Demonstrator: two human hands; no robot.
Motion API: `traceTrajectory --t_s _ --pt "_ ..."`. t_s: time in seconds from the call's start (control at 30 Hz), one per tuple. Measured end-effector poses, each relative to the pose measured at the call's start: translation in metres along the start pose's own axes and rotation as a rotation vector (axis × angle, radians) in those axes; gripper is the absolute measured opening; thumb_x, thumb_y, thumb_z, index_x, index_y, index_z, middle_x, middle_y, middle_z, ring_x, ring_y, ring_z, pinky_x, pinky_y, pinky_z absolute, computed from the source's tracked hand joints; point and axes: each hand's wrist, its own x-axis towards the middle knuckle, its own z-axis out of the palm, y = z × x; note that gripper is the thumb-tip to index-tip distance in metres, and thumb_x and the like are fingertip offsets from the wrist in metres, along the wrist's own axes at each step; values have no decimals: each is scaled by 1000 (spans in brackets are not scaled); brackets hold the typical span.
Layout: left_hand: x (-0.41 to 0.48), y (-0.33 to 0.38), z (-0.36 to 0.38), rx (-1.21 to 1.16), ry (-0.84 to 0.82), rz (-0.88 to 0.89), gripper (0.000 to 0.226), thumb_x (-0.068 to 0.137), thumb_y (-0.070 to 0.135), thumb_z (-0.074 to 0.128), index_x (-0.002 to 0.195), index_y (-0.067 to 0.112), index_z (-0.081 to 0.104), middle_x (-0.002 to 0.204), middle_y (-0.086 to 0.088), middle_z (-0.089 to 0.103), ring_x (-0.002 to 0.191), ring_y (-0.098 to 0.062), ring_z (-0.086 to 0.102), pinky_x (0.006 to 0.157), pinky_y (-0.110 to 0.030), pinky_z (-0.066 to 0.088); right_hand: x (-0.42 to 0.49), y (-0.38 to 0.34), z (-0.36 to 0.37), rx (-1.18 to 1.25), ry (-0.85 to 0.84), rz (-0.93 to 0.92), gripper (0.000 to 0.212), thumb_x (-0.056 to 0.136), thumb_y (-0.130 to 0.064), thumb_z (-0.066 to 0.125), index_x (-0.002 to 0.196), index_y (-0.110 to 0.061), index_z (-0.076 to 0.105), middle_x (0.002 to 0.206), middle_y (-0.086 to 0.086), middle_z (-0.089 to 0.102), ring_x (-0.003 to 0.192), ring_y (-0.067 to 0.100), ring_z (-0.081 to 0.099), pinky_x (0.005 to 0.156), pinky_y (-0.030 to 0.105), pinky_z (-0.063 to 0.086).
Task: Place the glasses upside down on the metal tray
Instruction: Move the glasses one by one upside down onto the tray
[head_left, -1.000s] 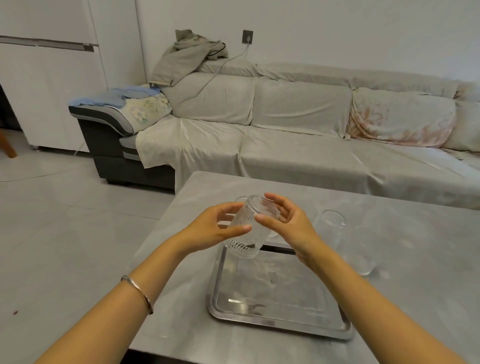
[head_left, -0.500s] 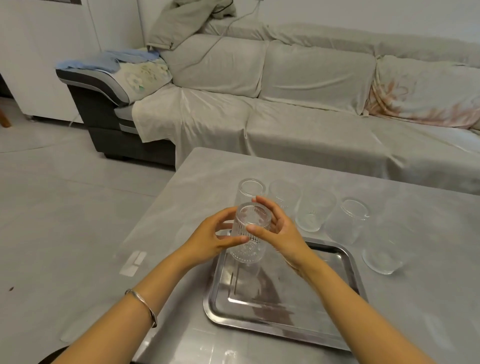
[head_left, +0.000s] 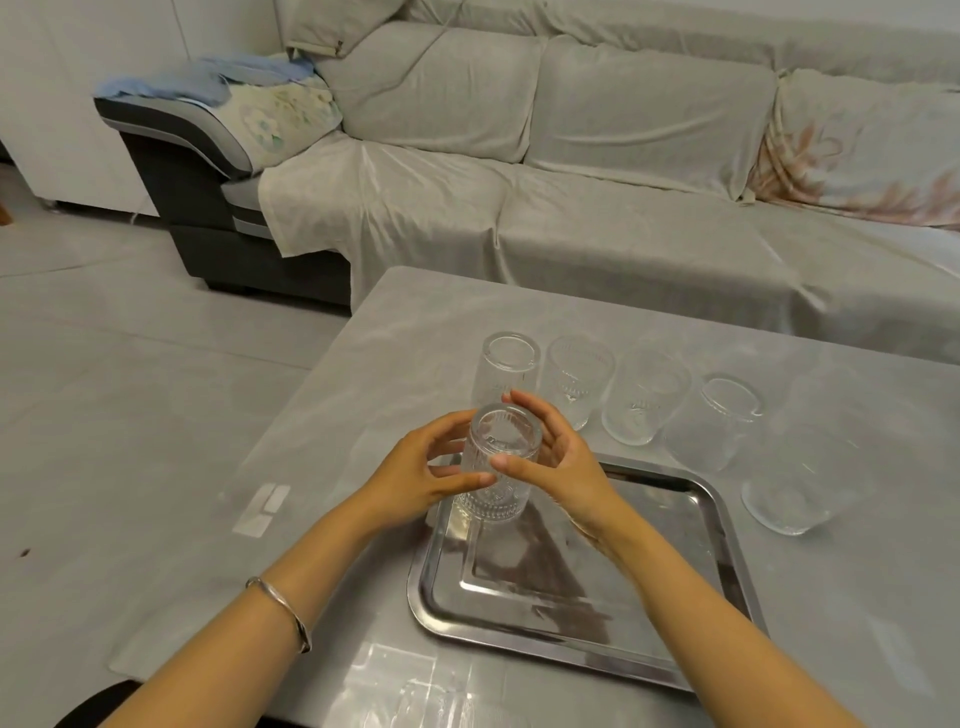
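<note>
A ribbed clear glass (head_left: 497, 467) stands upside down, base up, at the far left corner of the metal tray (head_left: 719, 530). My left hand (head_left: 415, 480) grips its left side and my right hand (head_left: 553, 465) its right side, fingers wrapped around it. I cannot tell whether its rim touches the tray. Behind the tray on the table, several clear glasses stand in a row: a tall one (head_left: 506, 366), a patterned one (head_left: 576, 379), another (head_left: 641, 402), a round one (head_left: 719, 421) and a wide one (head_left: 802, 483) at the right.
The grey table (head_left: 395, 338) has its left edge close to the tray. A covered sofa (head_left: 597, 171) stands behind it. Tape pieces (head_left: 262, 508) lie on the table's left. Most of the tray's surface is bare.
The glass has turned from tilted to base up and dropped to the tray's far left corner, both hands moving with it. The camera has tipped downward.
</note>
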Motion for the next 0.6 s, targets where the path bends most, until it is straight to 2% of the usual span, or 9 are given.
traceTrajectory --t_s 0.17,0.3,0.37,0.47,0.6 --pt "-1 -2 2 -34 3 -3 71 65 37 78 130 32 50 131 8 58 125 -16 52 97 -37 51 -1 1 0 -8 -4 -1 73 58 -31 85 123 -42 52 117 -24 62 112 -2 58 85 20 52" --pt "-2 -1 2 -24 8 -9 73 64 40 78 131 31 49 133 7 57 125 -15 52 98 -38 50 -3 -1 0 -3 -11 11 76 58 -33 85 126 -40 50 126 -16 58 115 2 57 92 25 51" --pt "-3 0 2 -13 12 -9 73 64 42 77 131 32 49 132 8 57 124 -13 52 96 -34 51 -5 -2 -1 3 -15 30 77 57 -35 84 126 -40 50 129 -13 57 118 5 56 95 26 50" --pt "-6 3 0 14 25 -5 71 63 46 76 129 37 50 130 12 58 121 -10 54 91 -25 52 -9 -3 -4 27 -27 54 70 59 -32 82 123 -37 53 128 -12 59 118 4 56 91 21 51" --pt "-9 5 -11 40 73 -12 73 64 44 74 132 32 48 130 6 58 116 -12 58 95 -32 52 -14 -7 -11 0 -22 65 70 62 -33 79 127 -28 52 131 -8 58 120 4 55 96 21 47"
